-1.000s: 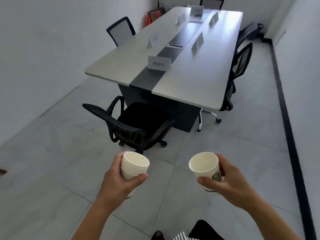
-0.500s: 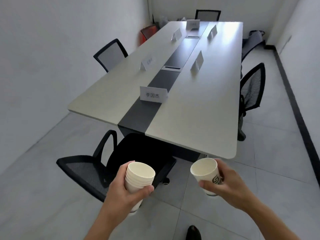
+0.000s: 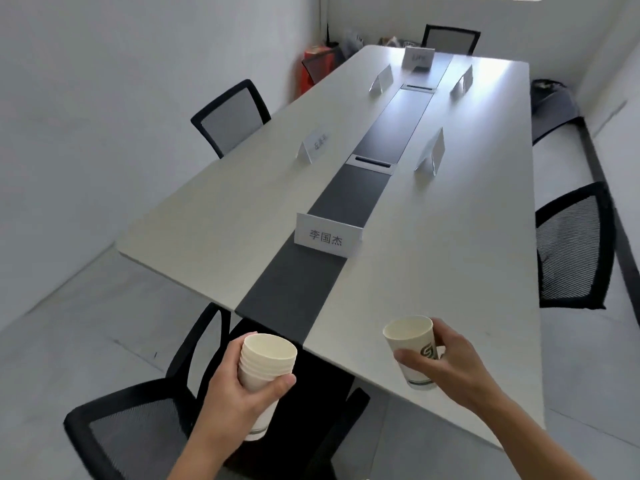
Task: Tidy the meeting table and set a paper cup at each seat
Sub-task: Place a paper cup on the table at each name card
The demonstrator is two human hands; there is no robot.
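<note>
A long meeting table (image 3: 450,258) with a pale top and a dark centre strip runs away from me. My left hand (image 3: 239,396) grips a stack of several nested white paper cups (image 3: 266,362), held over the near chair, just short of the table's near end. My right hand (image 3: 450,365) holds a single paper cup (image 3: 410,344) with a green logo, upright, just above the table's near end. A white name card (image 3: 327,235) stands on the dark strip, facing me. No cups stand on the table.
Several more name cards, such as one (image 3: 313,147) on the left and one (image 3: 431,152) on the right, stand along the strip. Black mesh chairs sit below me (image 3: 138,427), at the left side (image 3: 230,117), the right side (image 3: 573,247) and the far end (image 3: 450,38). A red item (image 3: 313,65) leans in the far corner.
I have walked up to the table's near end; it now fills the view. Both hands, still holding their cups, have come forward, and the single cup is now over the tabletop.
</note>
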